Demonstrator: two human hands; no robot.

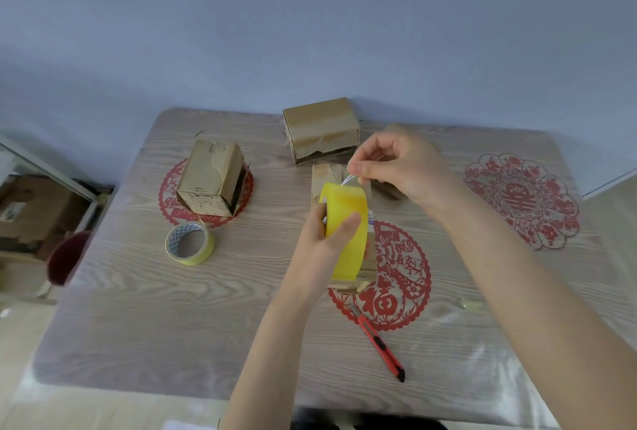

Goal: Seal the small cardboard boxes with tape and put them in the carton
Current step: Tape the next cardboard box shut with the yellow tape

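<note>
Cardboard boxes, three small ones, sit on the wood-grain table [138,291], and the yellow tape roll serves as the landmark for placing them. Largest thing in view is the table itself, covered with a clear sheet over red paper-cut decorations. Beyond the roll, near the far edge, lies the far box [320,128], its front flap torn and loose. Well to the roll's left stands the left box [210,178], tipped on its side. Directly behind and under the roll is the near box [325,178], mostly hidden, so whether its flaps are shut cannot be told. No carton on the table is clearly identifiable.

Next in size, the left hand [325,240] wraps the yellow tape roll [346,222], thumb pressed across its outer face. The right hand [396,164] pinches the clear free end of tape [351,181] between thumb and forefinger just above the roll. A second tape roll [189,243] lies to the roll's left; a red utility knife [381,347] lies nearer the person.

Judging by this, sealing is just starting: tape is being drawn off. The next move likely calls for pulling a longer strip, laying it along the near box's seam, then cutting.
</note>
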